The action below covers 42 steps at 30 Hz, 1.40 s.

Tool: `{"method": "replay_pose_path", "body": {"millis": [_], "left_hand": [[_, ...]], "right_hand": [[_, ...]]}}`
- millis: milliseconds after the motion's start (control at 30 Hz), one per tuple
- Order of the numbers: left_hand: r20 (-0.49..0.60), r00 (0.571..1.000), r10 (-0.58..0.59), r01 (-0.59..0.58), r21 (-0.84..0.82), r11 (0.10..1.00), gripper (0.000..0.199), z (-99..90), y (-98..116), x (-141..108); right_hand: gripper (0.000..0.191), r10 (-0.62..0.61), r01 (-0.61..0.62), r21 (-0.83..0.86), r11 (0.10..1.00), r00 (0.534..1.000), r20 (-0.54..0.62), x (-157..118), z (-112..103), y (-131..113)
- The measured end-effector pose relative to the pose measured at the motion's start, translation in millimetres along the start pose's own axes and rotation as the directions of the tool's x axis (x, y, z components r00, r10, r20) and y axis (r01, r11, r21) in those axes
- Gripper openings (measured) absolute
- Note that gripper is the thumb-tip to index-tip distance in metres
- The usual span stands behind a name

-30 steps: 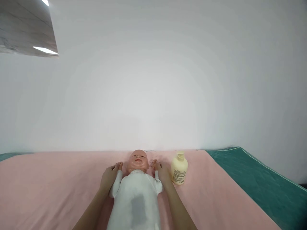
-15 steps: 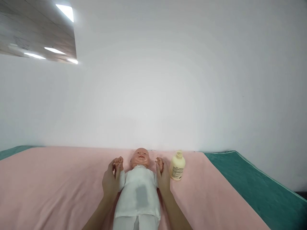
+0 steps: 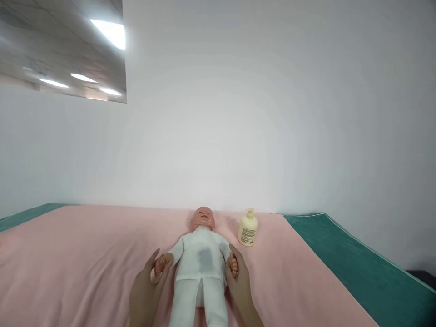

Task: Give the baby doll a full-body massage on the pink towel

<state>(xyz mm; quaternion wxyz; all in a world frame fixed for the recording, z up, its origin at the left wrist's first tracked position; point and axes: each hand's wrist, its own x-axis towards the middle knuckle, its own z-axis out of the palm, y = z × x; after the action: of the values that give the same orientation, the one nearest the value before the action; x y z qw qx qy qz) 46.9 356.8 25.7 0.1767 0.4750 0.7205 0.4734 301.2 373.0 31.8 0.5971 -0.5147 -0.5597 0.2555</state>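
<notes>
A baby doll [image 3: 190, 254] in a white top and trousers lies on its back, head toward the wall, with a grey patch on its belly. On the left, my left hand [image 3: 146, 286] is closed round the doll's hand [image 3: 162, 263], thumb and fingers on either side of it. My right hand [image 3: 240, 281] grips the doll's other hand [image 3: 233, 265] beside its hip. Both doll arms slope down and outward from the shoulders. A pale yellow pump bottle [image 3: 248, 229] with printed text stands right of the doll's shoulder, apart from my hands.
Under the doll spreads a pink cloth [image 3: 102, 245], wrinkled at the left. Green covering [image 3: 344, 259] shows beyond its right side and at the far left corner. A white wall [image 3: 218, 113] rises behind the far edge.
Both my hands have brought the doll's hands down from beside its head to near its hips. The view has shifted slightly; the bottle still stands by the doll.
</notes>
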Motion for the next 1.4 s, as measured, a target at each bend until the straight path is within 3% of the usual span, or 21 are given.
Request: {"method": "replay_pose_path", "body": {"millis": [167, 333, 467, 567, 700, 833, 967, 1133, 1267, 1400], "left_hand": [[0.049, 0.999, -0.02, 0.02, -0.011, 1.0, 0.042, -8.3, -13.9, -17.3], [0.121, 0.988, -0.095, 0.095, 0.001, 0.995, 0.03, -7.2, -26.1, -26.1], [0.166, 0.98, -0.105, 0.108, -0.006, 0.994, 0.025, -7.6, -27.0, -26.0], [0.147, 0.987, -0.065, 0.071, -0.031, 0.997, 0.028, -9.9, -20.9, -17.6], [0.112, 0.993, -0.019, 0.027, -0.07, 0.997, 0.03, -13.0, -7.0, 7.0], [0.088, 0.996, -0.016, 0.032, -0.191, 0.981, 0.05, -8.8, 17.0, 35.3], [0.046, 0.997, -0.055, 0.068, -0.346, 0.936, 0.052, 9.6, 37.6, 58.9], [0.072, 0.996, -0.049, 0.075, -0.429, 0.9, 0.051, 43.5, 41.8, 89.7], [0.066, 0.989, -0.131, 0.147, -0.402, 0.904, 0.059, 66.6, 47.0, 109.3], [0.124, 0.982, -0.14, 0.176, -0.359, 0.916, 0.065, 84.8, 44.6, 125.9]], "right_hand": [[0.05, 0.067, -0.068, -0.162, 0.984, 0.998, -0.015, -29.1, -17.2, 5.5], [0.053, 0.065, -0.057, -0.336, 0.94, 0.998, 0.012, -46.5, -22.0, 22.5], [0.047, 0.044, -0.029, -0.339, 0.94, 0.998, 0.037, -50.0, -20.4, 19.6], [0.044, 0.082, -0.075, -0.279, 0.957, 0.996, 0.016, -43.6, -23.1, 12.3], [0.037, 0.111, -0.111, -0.079, 0.991, 0.994, -0.013, -18.5, -27.7, 1.3], [0.046, 0.07, -0.064, 0.099, 0.993, 0.996, -0.058, 20.3, -21.1, -1.7], [0.05, -0.004, 0.013, 0.221, 0.975, 0.999, -0.042, 61.2, -2.7, 10.1], [0.057, -0.03, 0.046, 0.307, 0.951, 0.998, -0.056, 104.5, 22.8, 36.1], [0.059, -0.002, -0.002, 0.351, 0.936, 1.0, 0.012, 132.2, 34.1, 53.6], [0.058, 0.172, -0.19, 0.247, 0.95, 0.981, 0.091, 157.0, 38.4, 75.9]]}}
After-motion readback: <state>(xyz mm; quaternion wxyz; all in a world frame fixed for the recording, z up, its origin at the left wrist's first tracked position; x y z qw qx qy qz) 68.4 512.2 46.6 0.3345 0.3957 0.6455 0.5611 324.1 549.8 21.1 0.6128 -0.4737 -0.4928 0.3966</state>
